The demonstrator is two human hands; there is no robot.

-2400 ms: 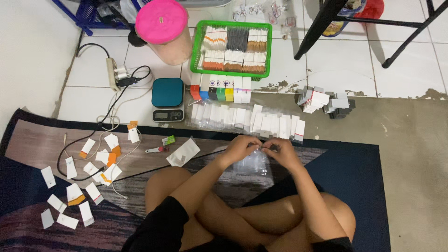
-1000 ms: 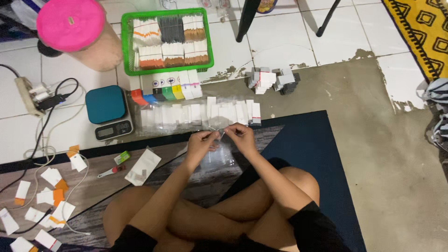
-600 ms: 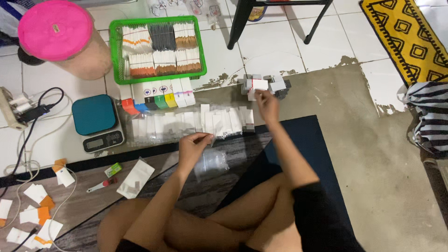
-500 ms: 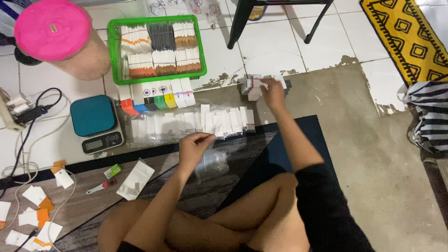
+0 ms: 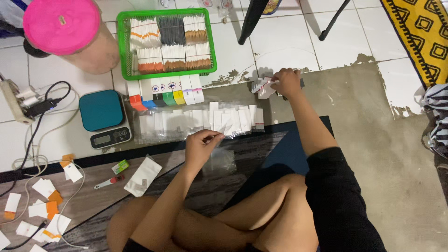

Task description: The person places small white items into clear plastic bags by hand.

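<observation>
Small clear plastic sachet [image 5: 223, 135] pinched in left hand [image 5: 201, 145] above dark mat, right hand [image 5: 285, 83] closed on white packets [image 5: 262, 87] on bare floor; row of filled sachets [image 5: 200, 120] already laid out, more apparently left.

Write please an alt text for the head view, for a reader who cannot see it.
A person sits cross-legged on the floor; the right hand reaches to a pile of small packets, and the left hand pinches a clear bag. Ahead lie a row of sachets, a green basket and a scale.
</observation>
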